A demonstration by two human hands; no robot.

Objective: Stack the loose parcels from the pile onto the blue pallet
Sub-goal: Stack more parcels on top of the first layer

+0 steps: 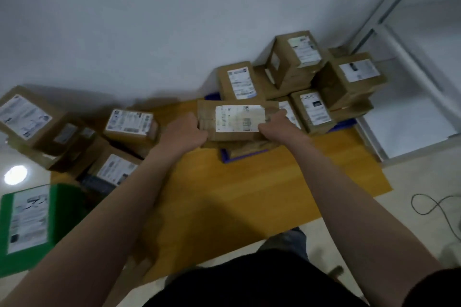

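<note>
Left hand [184, 132] and right hand [273, 123] clamp the parcel [237, 119] endwise, fingers curled round it, above the blue pallet [225, 157] at twelve o'clock. Set down crooked, it could slide off the front edge.

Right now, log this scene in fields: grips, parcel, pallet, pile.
left grip: holds the parcel by its left end
right grip: holds its right end
parcel: brown, white label up, over the near corner of the pallet
pallet: blue, by the wall, bearing a stack of boxes
pile: loose boxes at left
</note>
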